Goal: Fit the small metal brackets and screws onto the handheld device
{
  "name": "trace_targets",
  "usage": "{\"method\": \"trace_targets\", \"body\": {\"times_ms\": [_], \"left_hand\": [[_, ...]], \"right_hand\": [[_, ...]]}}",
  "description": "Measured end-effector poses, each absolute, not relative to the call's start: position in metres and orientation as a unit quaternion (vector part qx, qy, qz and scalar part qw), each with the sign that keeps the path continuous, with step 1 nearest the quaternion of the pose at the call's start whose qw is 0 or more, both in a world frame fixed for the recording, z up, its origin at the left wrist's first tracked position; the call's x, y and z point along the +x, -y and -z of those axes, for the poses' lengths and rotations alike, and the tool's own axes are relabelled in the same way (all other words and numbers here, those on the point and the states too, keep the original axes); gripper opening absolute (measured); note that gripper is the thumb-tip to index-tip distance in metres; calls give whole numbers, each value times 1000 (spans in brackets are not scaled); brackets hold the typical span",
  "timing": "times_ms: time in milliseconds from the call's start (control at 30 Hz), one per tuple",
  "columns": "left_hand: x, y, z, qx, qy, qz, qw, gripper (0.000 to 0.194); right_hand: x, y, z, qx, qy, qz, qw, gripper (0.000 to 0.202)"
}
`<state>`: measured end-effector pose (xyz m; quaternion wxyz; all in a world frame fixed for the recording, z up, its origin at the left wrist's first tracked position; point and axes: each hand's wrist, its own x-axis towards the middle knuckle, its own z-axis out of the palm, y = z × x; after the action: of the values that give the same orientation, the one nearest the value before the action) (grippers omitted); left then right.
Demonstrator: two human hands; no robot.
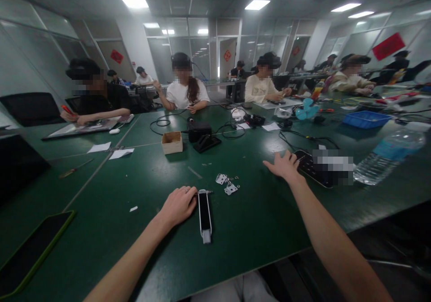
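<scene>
My left hand lies palm down on the green table, its fingertips against the upper left edge of a long narrow device with a white frame and a black panel. A small metal piece shows at the device's top end. Beyond it are two small metal plates with several small rings around them. My right hand is open, fingers spread, just left of a flat black object with rows of markings. Its fingertips reach that object's edge; whether they touch it I cannot tell.
A water bottle stands at the right. Farther back are a small open box, a black box, cables, a blue fan and a blue tray. A green-edged phone-like slab lies front left. Several people sit across the table.
</scene>
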<state>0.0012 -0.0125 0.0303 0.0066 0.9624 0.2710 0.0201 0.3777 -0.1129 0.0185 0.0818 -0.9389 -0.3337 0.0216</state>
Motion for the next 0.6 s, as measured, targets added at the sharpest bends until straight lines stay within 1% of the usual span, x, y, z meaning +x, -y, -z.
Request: {"method": "trace_targets", "body": {"times_ms": [200, 600], "left_hand": [[1, 12, -30, 962, -272, -22, 8, 18], [1, 12, -30, 962, -271, -21, 14, 17]], "right_hand": [[375, 109, -14, -926, 370, -26, 74, 68], [379, 112, -17, -937, 336, -55, 71, 73]]}}
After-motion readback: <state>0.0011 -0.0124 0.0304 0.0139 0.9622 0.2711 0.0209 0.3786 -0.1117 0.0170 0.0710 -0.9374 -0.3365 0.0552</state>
